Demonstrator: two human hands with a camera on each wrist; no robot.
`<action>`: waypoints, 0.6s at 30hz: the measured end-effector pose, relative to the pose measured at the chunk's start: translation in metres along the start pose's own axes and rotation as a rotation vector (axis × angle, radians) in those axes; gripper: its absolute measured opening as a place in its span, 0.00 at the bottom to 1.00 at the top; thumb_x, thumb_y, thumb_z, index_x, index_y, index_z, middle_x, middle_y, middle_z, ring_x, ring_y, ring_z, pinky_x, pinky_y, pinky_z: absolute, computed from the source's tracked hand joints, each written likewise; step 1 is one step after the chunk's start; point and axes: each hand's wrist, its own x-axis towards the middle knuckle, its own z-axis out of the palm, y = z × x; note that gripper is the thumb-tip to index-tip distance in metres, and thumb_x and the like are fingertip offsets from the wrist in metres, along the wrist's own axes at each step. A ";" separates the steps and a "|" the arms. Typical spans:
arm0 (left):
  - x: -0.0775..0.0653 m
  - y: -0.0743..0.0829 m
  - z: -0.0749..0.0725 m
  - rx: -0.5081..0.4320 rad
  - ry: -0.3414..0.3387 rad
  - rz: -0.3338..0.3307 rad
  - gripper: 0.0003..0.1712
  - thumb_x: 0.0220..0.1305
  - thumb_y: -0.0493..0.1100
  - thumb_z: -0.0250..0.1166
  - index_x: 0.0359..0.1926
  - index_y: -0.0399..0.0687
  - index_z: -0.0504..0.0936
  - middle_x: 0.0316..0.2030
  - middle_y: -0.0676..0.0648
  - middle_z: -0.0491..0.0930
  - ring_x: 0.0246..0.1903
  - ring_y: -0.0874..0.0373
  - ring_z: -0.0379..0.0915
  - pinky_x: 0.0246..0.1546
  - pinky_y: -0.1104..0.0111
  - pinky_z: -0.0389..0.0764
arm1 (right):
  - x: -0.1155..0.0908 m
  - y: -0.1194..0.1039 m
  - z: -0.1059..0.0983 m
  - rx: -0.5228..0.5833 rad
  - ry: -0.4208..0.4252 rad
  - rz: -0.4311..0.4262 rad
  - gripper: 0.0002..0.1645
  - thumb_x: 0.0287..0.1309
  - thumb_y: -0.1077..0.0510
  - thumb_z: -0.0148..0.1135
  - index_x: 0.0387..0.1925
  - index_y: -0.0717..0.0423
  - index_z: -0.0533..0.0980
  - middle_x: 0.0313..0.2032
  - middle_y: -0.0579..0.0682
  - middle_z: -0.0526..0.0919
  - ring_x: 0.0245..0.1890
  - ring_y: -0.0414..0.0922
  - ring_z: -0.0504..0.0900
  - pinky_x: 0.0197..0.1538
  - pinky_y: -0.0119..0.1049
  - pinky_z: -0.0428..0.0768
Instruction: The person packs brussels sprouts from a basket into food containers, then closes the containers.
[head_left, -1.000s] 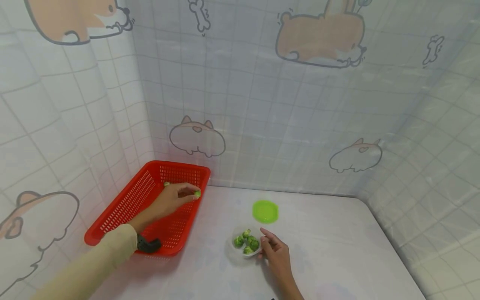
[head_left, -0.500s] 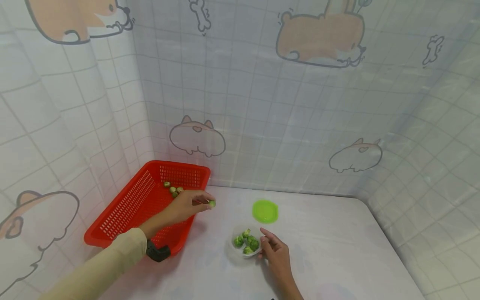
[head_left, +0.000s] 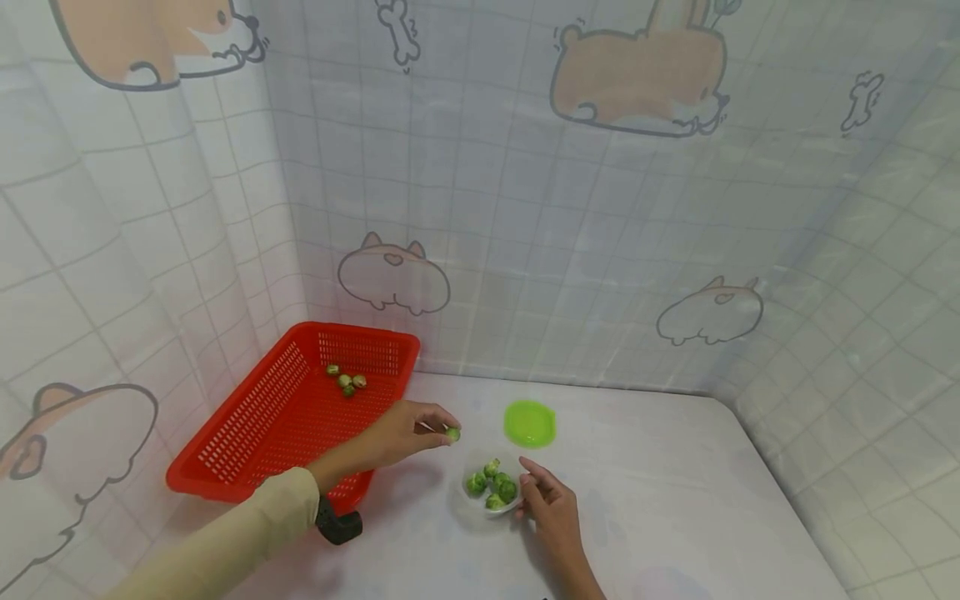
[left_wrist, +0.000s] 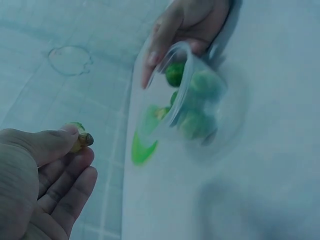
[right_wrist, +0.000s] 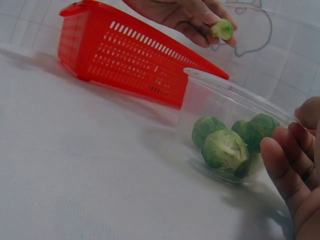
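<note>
My left hand [head_left: 411,429] pinches a Brussels sprout [right_wrist: 223,29] between thumb and fingertips, in the air between the red basket [head_left: 193,468] and a clear plastic tub [right_wrist: 200,102]. In the left wrist view the cut stem end of that sprout [left_wrist: 82,142] shows. Several Brussels sprouts [right_wrist: 225,150] lie inside the tub, which stands upright on the table without its lid. At the tub's right side, my right hand [head_left: 552,508] holds it, thumb at the rim and fingers curled against the wall.
Several more Brussels sprouts [head_left: 345,381] sit at the far end of the basket. A bright green lid [head_left: 529,423] lies flat on the white table [head_left: 660,475] behind the tub. Patterned sheets [head_left: 495,208] enclose the table at the back and sides.
My left hand has carried the sprout out of the basket, rightward and nearer to the tub, uncovering the sprouts in the basket. The right hand and tub stay put.
</note>
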 end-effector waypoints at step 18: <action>0.019 0.020 0.044 0.050 -0.202 0.019 0.13 0.61 0.37 0.72 0.48 0.46 0.88 0.43 0.56 0.87 0.40 0.67 0.81 0.46 0.75 0.82 | 0.000 -0.003 0.000 0.000 -0.002 0.018 0.28 0.69 0.47 0.62 0.64 0.55 0.76 0.37 0.58 0.82 0.25 0.43 0.82 0.33 0.35 0.85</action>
